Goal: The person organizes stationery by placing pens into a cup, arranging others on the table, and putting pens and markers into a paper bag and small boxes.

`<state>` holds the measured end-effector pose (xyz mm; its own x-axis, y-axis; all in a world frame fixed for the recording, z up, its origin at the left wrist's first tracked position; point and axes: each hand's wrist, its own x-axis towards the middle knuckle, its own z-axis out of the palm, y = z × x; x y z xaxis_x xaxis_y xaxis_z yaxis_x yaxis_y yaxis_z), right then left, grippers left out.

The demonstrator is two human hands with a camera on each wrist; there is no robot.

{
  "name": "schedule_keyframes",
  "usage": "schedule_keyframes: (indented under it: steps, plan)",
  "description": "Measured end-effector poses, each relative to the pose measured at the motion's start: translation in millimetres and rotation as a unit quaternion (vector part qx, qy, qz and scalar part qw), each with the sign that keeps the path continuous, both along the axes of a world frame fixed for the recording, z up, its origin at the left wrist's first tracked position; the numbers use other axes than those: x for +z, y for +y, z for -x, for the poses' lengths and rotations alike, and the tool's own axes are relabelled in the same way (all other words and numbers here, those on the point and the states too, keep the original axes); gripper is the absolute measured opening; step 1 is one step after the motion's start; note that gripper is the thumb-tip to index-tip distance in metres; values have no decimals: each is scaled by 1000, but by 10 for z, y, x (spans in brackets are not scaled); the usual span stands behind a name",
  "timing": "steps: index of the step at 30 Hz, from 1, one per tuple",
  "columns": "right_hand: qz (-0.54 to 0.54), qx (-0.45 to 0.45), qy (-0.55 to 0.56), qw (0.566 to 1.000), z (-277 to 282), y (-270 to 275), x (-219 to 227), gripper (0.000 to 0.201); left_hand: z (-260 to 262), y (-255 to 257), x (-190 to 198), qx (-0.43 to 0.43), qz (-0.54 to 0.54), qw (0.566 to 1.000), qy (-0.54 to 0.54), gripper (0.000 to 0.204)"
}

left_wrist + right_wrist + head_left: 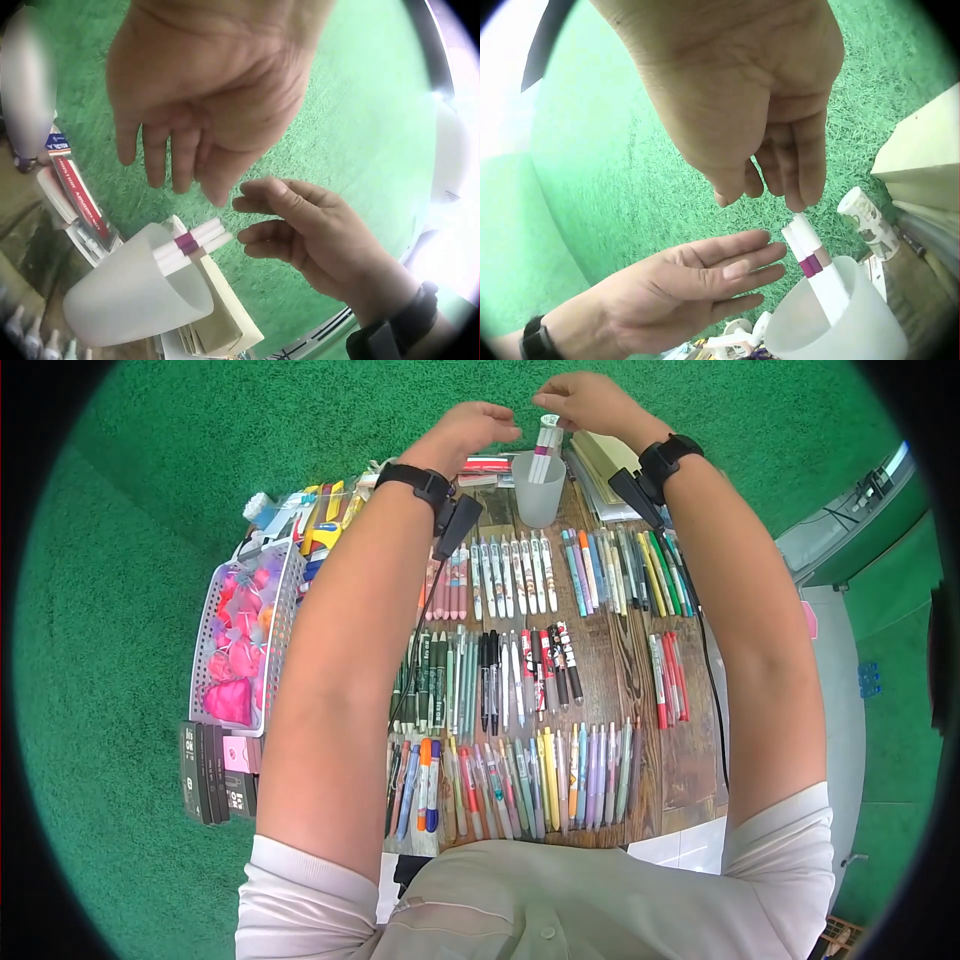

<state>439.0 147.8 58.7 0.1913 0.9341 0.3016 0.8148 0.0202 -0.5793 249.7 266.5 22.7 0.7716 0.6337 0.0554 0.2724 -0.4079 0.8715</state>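
Note:
A frosted white cup [538, 505] stands at the far edge of the wooden table. Two or so slim white sticks [541, 463], banded in purple and beige, lean inside it with their tops above the rim; they look like pens or markers. My left hand [472, 435] hovers up and left of the cup, fingers loosely extended and nothing in them. On the other side, my right hand [597, 405] hangs just above the stick tops, fingers slightly bent. In the right wrist view its fingertips [795, 201] come right by the stick ends, without a grip on them.
Rows of pens [510, 575] cover the table, with red pens [669, 680] apart at the right. Notebooks [600, 480] lie right of the cup. A white basket [205, 630] of colourful items and dark boxes [200, 770] stand at the left. Green carpet [300, 420] lies beyond.

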Motion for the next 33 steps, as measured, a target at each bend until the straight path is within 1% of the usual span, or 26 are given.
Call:
schedule_keyframes:
  steps: [2,3,5,6,8,9,10,11,12,14,15,16,18,19,20,21,22,23,24,26,27,28,30,31,32,33]
  plan:
    - [-24,-39,-43,998,42,-122,141,36,108,-14,132,6,-7,1000,-1,56]
    - [-23,-37,-44,998,51,-168,197,36,168,-22,194,12,-13,1000,-1,55]
    - [-61,-53,-130,988,87,-248,311,37,311,-42,320,24,-33,999,0,54]
    - [-62,-51,-131,988,164,-314,405,37,392,-64,384,36,-53,998,1,53]
    - [-24,-81,-66,994,386,-506,602,37,573,-118,507,44,-62,997,-10,50]
    - [-24,-78,-67,994,468,-575,658,37,683,-142,562,36,-85,996,-16,49]
    - [-49,-66,-69,994,559,-636,707,37,808,-181,607,29,-108,994,-21,47]
    - [-74,-53,-71,993,656,-693,758,37,939,-195,644,34,-109,993,-38,45]
    - [-74,-48,-71,994,756,-740,807,37,1069,-252,693,39,-108,993,-38,45]
    - [-76,-29,-81,993,960,-825,883,36,1361,-452,815,22,-103,994,-23,45]
    - [-73,-21,-80,994,1065,-875,918,36,1491,-590,802,37,-122,989,-72,37]
    - [-78,-7,-66,995,1181,-923,947,35,1618,-755,858,48,-118,989,-69,37]
    - [-69,29,-41,996,1461,-1015,948,34,1938,-1064,991,100,-186,978,0,31]
    - [-75,49,-46,995,1593,-1074,947,33,2109,-1223,1037,107,-182,977,31,30]
    - [-83,71,-52,993,1743,-1106,920,31,2308,-1342,1034,127,-170,976,45,30]
    - [-75,92,-43,992,1910,-1134,874,31,2496,-1451,1029,137,-184,971,67,30]
    - [-70,111,-70,989,2065,-1176,835,29,2677,-1557,1023,145,-197,966,87,29]
    - [-68,129,-99,984,2209,-1208,784,27,2856,-1734,1027,155,-172,967,103,26]
    - [-66,144,-95,983,2360,-1224,721,27,3035,-1866,985,168,-167,965,108,26]
    - [-24,213,-133,968,2662,-1256,568,23,3406,-2092,925,184,-169,953,172,25]
    - [-39,269,-124,954,2793,-1263,464,20,3573,-2156,900,190,-170,945,203,24]
    - [-39,278,-123,952,2909,-1228,351,20,3756,-2185,803,199,-166,944,205,24]
    - [-48,409,-153,898,3133,-1158,101,20,4087,-2246,464,201,-178,933,240,27]
    - [-12,408,-183,894,3267,-1156,-28,20,4159,-2387,360,217,-191,928,234,22]
    - [-13,413,-182,892,3380,-1138,-186,20,4273,-2429,145,223,-217,921,235,21]
    - [-32,427,-212,878,3481,-1115,-353,15,4336,-2497,3,219,-215,921,241,20]
